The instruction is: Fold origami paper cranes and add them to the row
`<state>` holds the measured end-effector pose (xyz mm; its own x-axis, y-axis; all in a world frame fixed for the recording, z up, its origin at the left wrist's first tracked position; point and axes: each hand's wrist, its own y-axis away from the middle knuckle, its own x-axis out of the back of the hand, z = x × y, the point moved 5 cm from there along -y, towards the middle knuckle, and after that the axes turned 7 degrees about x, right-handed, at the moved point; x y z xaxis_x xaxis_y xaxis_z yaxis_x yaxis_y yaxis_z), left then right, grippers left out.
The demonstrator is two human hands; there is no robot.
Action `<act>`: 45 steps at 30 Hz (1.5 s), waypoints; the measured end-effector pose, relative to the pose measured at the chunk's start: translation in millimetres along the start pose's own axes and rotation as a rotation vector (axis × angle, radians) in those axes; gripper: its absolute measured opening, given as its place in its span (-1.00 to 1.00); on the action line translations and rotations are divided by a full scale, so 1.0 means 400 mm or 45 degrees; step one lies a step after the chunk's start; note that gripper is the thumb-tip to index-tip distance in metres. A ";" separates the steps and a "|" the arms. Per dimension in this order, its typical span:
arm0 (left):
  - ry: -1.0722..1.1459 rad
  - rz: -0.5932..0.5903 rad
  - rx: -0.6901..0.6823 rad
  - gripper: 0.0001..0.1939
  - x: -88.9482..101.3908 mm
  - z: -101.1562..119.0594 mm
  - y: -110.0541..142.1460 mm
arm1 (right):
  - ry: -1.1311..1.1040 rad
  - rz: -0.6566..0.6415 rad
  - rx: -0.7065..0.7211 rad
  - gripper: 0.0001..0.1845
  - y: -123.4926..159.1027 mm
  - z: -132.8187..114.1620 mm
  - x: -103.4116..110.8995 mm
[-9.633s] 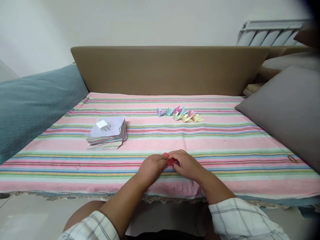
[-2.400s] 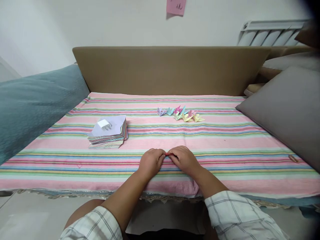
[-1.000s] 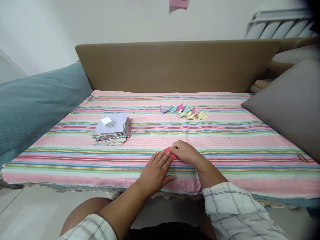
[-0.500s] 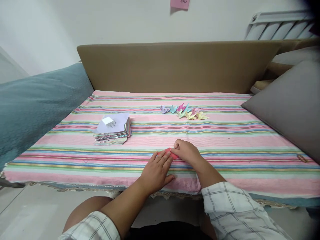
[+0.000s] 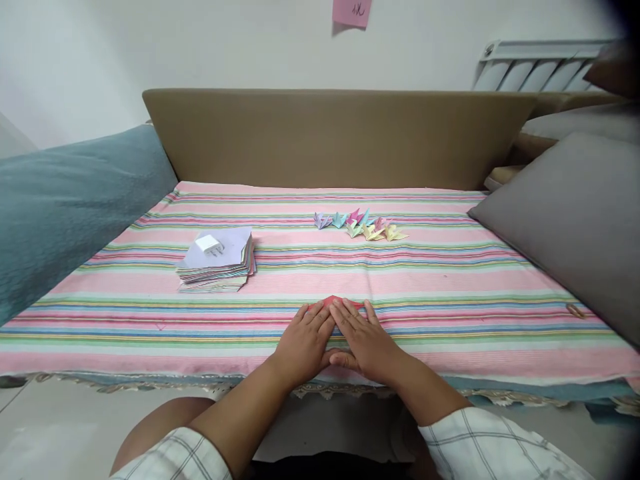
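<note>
A folded piece of red paper (image 5: pixel 333 300) lies on the striped cloth (image 5: pixel 425 280) near its front edge. My left hand (image 5: pixel 305 343) rests flat with its fingertips on the left part of the paper. On the right part lie the fingertips of my right hand (image 5: pixel 367 343), its fingers stretched out too. The two hands meet at the index fingertips and thumbs. Much of the paper is hidden under the fingers; its top fold and right tip show.
Several folded paper cranes (image 5: pixel 355 225) in different colours stand farther back. To the left is a stack of coloured paper (image 5: pixel 220 263) with a small white block (image 5: pixel 207 243) on top. A grey cushion (image 5: pixel 565 207) leans at the right, near a small brown ring-like object (image 5: pixel 575 311).
My right hand has gone from a curled grip at the paper's right side to lying flat on it, beside my left hand. The view has shifted slightly.
</note>
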<state>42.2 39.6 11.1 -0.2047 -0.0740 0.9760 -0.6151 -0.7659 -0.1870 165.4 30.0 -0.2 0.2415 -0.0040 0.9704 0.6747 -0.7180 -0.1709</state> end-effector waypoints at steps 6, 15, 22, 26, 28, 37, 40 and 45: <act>0.006 0.000 0.014 -0.35 -0.001 -0.006 -0.001 | 0.032 -0.054 -0.108 -0.13 0.011 0.032 0.005; 0.177 0.057 0.088 -0.63 0.026 -0.029 -0.030 | 0.013 0.252 -0.143 -0.79 -0.035 0.062 0.067; 0.189 0.063 0.131 -0.81 0.028 -0.049 -0.063 | -0.115 0.228 -0.088 -0.87 -0.049 0.084 0.051; 0.188 0.065 0.183 -0.84 0.033 -0.057 -0.071 | -0.117 0.242 -0.139 -0.87 -0.046 0.083 0.053; 0.184 0.063 0.189 -0.84 0.032 -0.057 -0.073 | -0.120 0.248 -0.169 -0.87 -0.045 0.083 0.055; 0.199 0.121 0.209 -0.84 0.029 -0.057 -0.078 | -0.255 0.314 -0.231 -0.88 -0.046 0.090 0.058; 0.251 0.149 0.229 -0.86 0.032 -0.059 -0.082 | -0.293 0.340 -0.254 -0.88 -0.047 0.092 0.058; 0.358 0.167 0.273 -0.80 0.031 -0.069 -0.088 | -0.325 0.350 -0.308 -0.89 -0.051 0.093 0.061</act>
<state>40.1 83.2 26.7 -0.4905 -0.0248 0.8711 -0.4025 -0.8801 -0.2518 183.3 70.6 20.6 0.5738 -0.0673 0.8162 0.3863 -0.8565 -0.3422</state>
